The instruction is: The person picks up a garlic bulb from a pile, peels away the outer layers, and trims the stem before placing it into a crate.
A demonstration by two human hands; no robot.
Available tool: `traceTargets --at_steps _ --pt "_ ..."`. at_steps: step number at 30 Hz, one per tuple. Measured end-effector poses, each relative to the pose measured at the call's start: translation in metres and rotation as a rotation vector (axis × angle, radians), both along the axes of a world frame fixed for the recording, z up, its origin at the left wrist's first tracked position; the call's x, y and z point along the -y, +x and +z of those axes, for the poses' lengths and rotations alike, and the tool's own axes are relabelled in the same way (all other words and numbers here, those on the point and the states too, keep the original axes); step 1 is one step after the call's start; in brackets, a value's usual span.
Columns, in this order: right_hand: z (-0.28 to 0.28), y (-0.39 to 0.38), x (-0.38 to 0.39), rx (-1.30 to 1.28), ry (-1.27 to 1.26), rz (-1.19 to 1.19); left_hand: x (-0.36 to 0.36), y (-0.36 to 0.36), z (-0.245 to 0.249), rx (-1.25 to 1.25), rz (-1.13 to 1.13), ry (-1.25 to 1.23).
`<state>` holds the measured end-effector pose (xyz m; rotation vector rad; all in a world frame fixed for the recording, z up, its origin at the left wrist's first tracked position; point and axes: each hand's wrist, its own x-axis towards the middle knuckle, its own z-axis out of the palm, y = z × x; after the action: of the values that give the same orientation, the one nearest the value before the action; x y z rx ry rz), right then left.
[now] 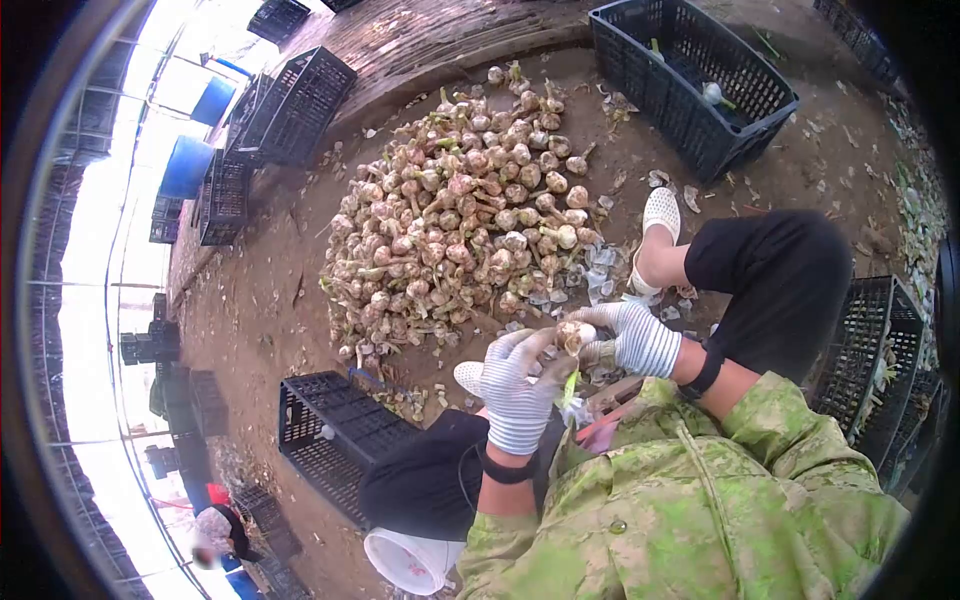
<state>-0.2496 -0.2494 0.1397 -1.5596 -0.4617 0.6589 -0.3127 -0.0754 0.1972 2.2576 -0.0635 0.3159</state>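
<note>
Brown packed earth (pixel 270 300) fills most of the view, littered with flakes of papery skin. On it lies a broad heap of pinkish-white garlic heads with cut stalks (pixel 460 220), just ahead of the seated person's legs. Black slotted plastic crates stand around the heap: one at the far right corner (pixel 690 80), one by the person's left leg (pixel 335 430), and one beside the right knee (pixel 870 350). A white round plastic bucket (pixel 405 560) sits close against the left hip. A white perforated clog (pixel 660 215) on the right foot rests at the edge of the heap.

Both hands wear grey-and-white striped knit gloves and meet above the lap. The left hand (pixel 515 390) is curled, its fingers reaching up and closing on a single pale garlic bulb (pixel 573 335) from below and from the left. The right hand (pixel 635 338) closes on the same garlic bulb from the right, its fingers wrapped over the top. The bulb sits between the two sets of fingertips, touching both, just short of the heap's near edge. A thin yellow-green stalk (pixel 570 385) hangs under it; it seems to belong to the bulb, though gloves hide the join. If so, the long axis runs towards the person's chest, with the head pointing at the heap.
</note>
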Motion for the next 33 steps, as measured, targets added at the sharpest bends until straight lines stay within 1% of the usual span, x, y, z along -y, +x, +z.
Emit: traceTargets --at_steps 1,3,5,7,8,9,11,12,13,14,15,16,17,19,20,21,23,24,25,27,28,29,31,32,33 --pt "-0.003 0.001 0.001 -0.004 0.004 0.0 0.002 0.002 0.001 -0.004 0.0 0.004" --pt "-0.007 0.002 0.003 0.264 -0.166 0.013 0.007 0.006 0.002 0.111 -0.118 0.24" --pt "-0.012 0.003 0.005 0.231 -0.126 -0.006 0.011 0.008 0.0 0.152 -0.156 0.283" --pt "-0.004 0.004 0.005 0.143 -0.068 -0.016 0.009 0.007 -0.013 0.155 -0.138 0.159" --pt "0.004 0.004 0.007 0.047 0.002 -0.02 0.008 0.005 -0.018 0.12 -0.016 0.06" --pt "0.009 0.003 0.008 0.049 0.0 -0.014 0.006 0.003 -0.023 0.122 -0.009 0.058" --pt "0.015 0.001 0.009 -0.276 0.148 0.033 0.0 -0.001 -0.034 -0.204 0.328 -0.456" --pt "0.009 -0.001 0.007 -0.185 0.122 0.063 -0.002 -0.002 -0.048 -0.152 0.294 -0.411" --pt "0.005 -0.001 0.007 -0.185 0.119 0.076 -0.004 -0.005 -0.065 -0.149 0.307 -0.415" --pt "0.001 -0.002 0.006 -0.246 0.211 0.095 -0.007 -0.008 -0.082 -0.193 0.297 -0.426" --pt "-0.002 -0.003 0.006 -0.309 0.301 0.117 -0.007 -0.011 -0.088 -0.236 0.29 -0.44" --pt "-0.003 -0.002 0.007 -0.416 0.379 0.151 -0.008 -0.014 -0.092 -0.228 0.309 -0.451" --pt "-0.004 -0.001 0.006 -0.413 0.364 0.169 -0.008 -0.017 -0.097 -0.304 0.299 -0.562" --pt "-0.005 0.0 0.005 -0.526 0.491 0.111 -0.008 -0.016 -0.091 -0.454 0.259 -0.783" --pt "-0.003 0.0 0.005 -0.522 0.478 0.126 -0.013 -0.015 -0.088 -0.461 0.291 -0.856" --pt "0.001 0.001 0.003 -0.612 0.533 0.143 -0.015 -0.012 -0.08 -0.446 0.302 -0.869" --pt "0.007 0.002 -0.003 -0.798 0.64 0.179 -0.019 -0.01 -0.066 -0.33 0.377 -1.208" --pt "0.009 0.002 -0.008 -0.899 0.775 0.191 -0.02 -0.01 -0.057 -0.289 0.374 -1.266" --pt "0.004 0.002 -0.012 -0.901 0.767 0.205 -0.02 -0.01 -0.043 -0.276 0.384 -1.27" --pt "-0.021 0.003 -0.017 -0.804 0.61 0.144 -0.019 -0.007 -0.02 -0.22 0.221 -1.025" --pt "-0.031 0.009 -0.019 -0.881 0.443 0.158 -0.017 -0.004 -0.021 -0.18 0.162 -0.942" --pt "-0.037 0.006 -0.016 -0.88 0.439 0.161 -0.018 -0.004 -0.019 -0.176 0.165 -0.945" --pt "-0.024 -0.005 -0.015 -0.572 0.361 0.172 -0.018 -0.003 -0.009 -0.251 0.182 -1.004" --pt "-0.018 -0.006 -0.016 -0.515 0.344 0.127 -0.021 -0.002 -0.005 -0.191 0.256 -1.043" --pt "-0.018 -0.004 -0.014 -0.513 0.342 0.128 -0.024 0.001 -0.01 -0.102 0.329 -1.298"
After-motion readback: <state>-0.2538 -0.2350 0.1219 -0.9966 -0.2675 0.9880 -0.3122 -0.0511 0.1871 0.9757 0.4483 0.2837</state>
